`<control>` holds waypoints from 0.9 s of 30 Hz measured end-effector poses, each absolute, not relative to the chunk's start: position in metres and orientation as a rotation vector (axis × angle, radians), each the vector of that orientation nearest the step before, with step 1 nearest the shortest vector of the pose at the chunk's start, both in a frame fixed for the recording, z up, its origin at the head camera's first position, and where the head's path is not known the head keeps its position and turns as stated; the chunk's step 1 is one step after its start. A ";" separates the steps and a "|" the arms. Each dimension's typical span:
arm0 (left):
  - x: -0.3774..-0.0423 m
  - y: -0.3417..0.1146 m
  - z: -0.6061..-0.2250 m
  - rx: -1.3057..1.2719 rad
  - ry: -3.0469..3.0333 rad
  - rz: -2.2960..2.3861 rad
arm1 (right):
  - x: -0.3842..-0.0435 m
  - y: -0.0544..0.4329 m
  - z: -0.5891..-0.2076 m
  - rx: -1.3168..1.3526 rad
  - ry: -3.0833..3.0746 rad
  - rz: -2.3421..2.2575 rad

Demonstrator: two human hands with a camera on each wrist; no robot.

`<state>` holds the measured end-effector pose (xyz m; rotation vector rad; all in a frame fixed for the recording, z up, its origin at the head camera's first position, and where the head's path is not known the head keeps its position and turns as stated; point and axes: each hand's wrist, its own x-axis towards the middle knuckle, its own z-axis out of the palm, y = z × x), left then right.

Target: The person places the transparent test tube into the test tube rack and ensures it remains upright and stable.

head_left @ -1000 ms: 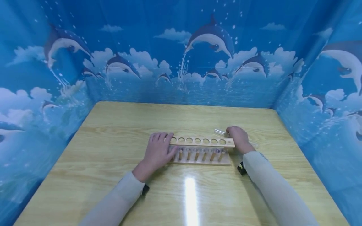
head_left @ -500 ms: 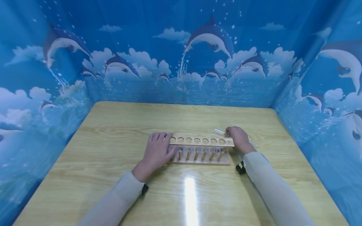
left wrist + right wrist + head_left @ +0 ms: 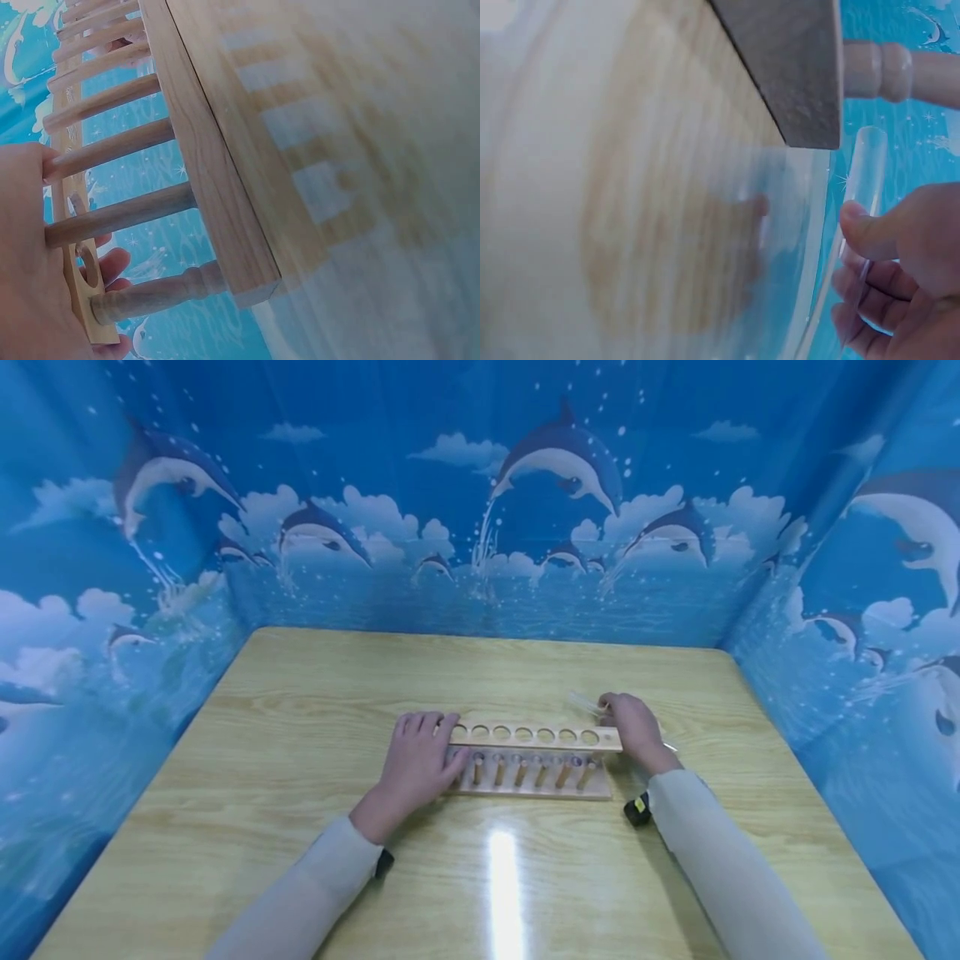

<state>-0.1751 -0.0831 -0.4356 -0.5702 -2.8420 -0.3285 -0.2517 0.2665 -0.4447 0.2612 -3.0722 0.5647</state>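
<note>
A wooden test tube rack (image 3: 536,737) stands on the table, with a row of round holes along its top rail and wooden pegs (image 3: 522,772) below. My left hand (image 3: 420,750) grips the rail's left end; in the left wrist view its fingers come round behind the rail (image 3: 75,281). Beyond the rack's right end, my right hand (image 3: 632,731) holds a clear test tube (image 3: 868,172). The right wrist view has the thumb and fingers pinching the tube, rounded end up in that picture. Part of the tube is hidden by the hand. No tube shows in the visible holes.
The rack stands on a wood-grain table (image 3: 337,668), which extends on all sides of it. A blue curtain with dolphins (image 3: 480,602) rises along the back and both sides. A bright light reflection (image 3: 505,885) lies in front of the rack.
The clear tube in my right hand has shifted slightly, its left end now blurred and a little farther back. My right hand has barely moved; the left hand and rack stay still.
</note>
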 end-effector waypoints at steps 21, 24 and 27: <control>-0.176 -0.084 -0.438 -0.549 -2.848 -0.311 | -0.242 0.261 -0.436 0.173 -2.608 0.741; -0.176 -0.084 -0.439 -0.550 -2.844 -0.312 | -0.241 0.260 -0.433 0.144 -2.590 0.768; -0.176 -0.085 -0.439 -0.552 -2.847 -0.312 | -0.239 0.258 -0.430 0.110 -2.569 0.813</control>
